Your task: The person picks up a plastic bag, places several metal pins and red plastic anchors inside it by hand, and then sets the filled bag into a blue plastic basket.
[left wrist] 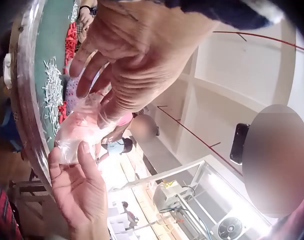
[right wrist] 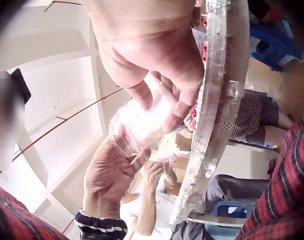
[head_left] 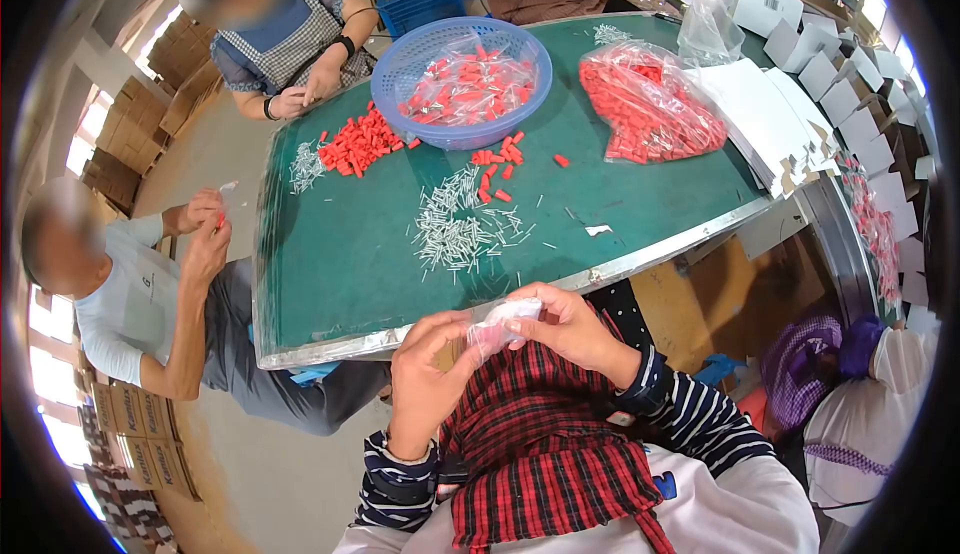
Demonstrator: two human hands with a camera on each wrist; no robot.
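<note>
Just in front of the table's near edge, both hands hold a small clear plastic bag (head_left: 492, 336) with something pinkish red inside. My left hand (head_left: 428, 372) grips its left side between thumb and fingers. On the other side my right hand (head_left: 580, 334) pinches the whitish, crumpled upper part of the bag. In the left wrist view the bag (left wrist: 81, 129) looks filmy and folded between the two hands. Glare washes out much of the bag (right wrist: 142, 120) in the right wrist view. Beyond the hands, a pile of screws (head_left: 455, 226) lies on the green table (head_left: 350, 254).
Red plugs (head_left: 360, 144) lie heaped at the left, near a blue basket (head_left: 385, 84) of filled bags. A large bag of red plugs (head_left: 650, 104) and white sheets (head_left: 765, 124) occupy the right. Two people sit at the left; another is across the table.
</note>
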